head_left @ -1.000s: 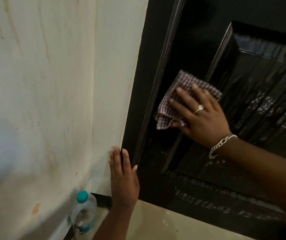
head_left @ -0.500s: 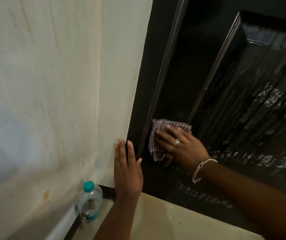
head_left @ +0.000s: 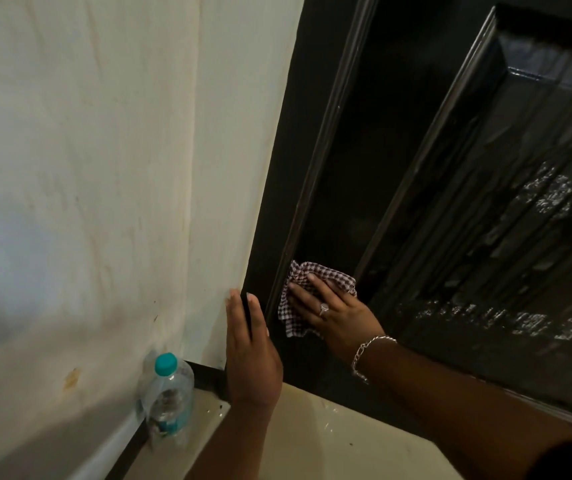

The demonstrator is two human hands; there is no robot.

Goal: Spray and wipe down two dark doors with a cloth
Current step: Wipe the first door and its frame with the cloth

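Cloth point(head_left: 307, 292), checked and crumpled, lies low on the dark door point(head_left: 364, 188), apparently flat under the right hand point(head_left: 333, 315), whose straight fingers press it. The left hand point(head_left: 249, 355), fingers extended upward, rests on the door frame point(head_left: 274, 216). A bottle point(head_left: 168, 400) stands upright beside the wall point(head_left: 104, 168).

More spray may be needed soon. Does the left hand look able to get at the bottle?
Probably yes: the left hand lies flat on the wall, holding nothing, and the bottle stands just below-left with nothing between.

Wall point(head_left: 104, 168) at left, door point(head_left: 450, 202) at right, bottle point(head_left: 168, 400) on the floor point(head_left: 329, 441) against the wall, left hand point(head_left: 251, 355) flat at the wall's edge, right hand point(head_left: 338, 315) just right of it, pressing cloth point(head_left: 300, 289) on the door.
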